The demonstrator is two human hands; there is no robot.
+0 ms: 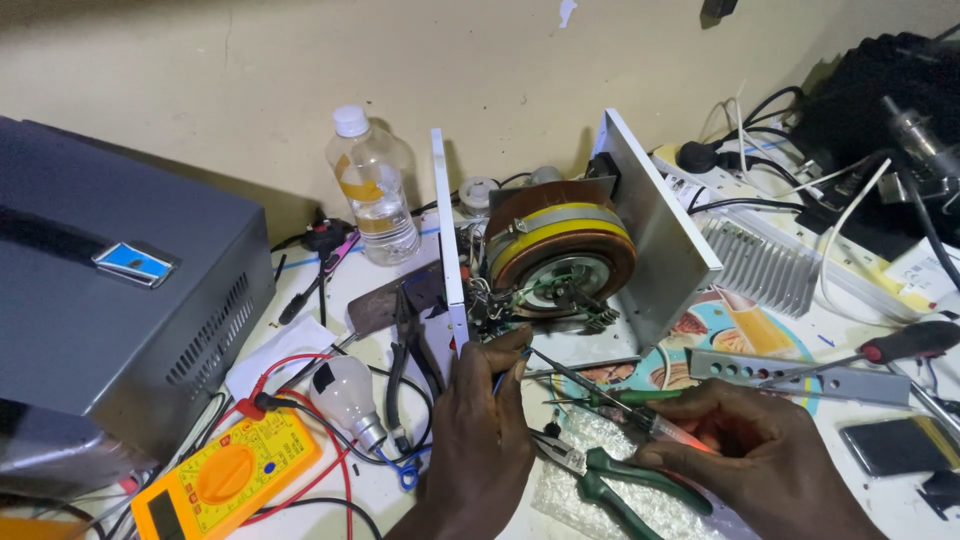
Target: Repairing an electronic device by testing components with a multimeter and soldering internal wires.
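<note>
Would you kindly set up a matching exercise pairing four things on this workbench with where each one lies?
Things:
1. meter
2. water bottle
3. light bulb
4. green pliers

Places:
A. upright by the wall, left of the coil unit
B. under the right hand
C. at the near left edge, by the grey case
D. lying between the meter and the left hand

Pairs: 1-C, 2-A, 3-D, 4-B

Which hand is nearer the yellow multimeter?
Left. The left hand is just right of the yellow multimeter; the right hand, holding a screwdriver, lies farther right, beyond the green-handled pliers.
</note>
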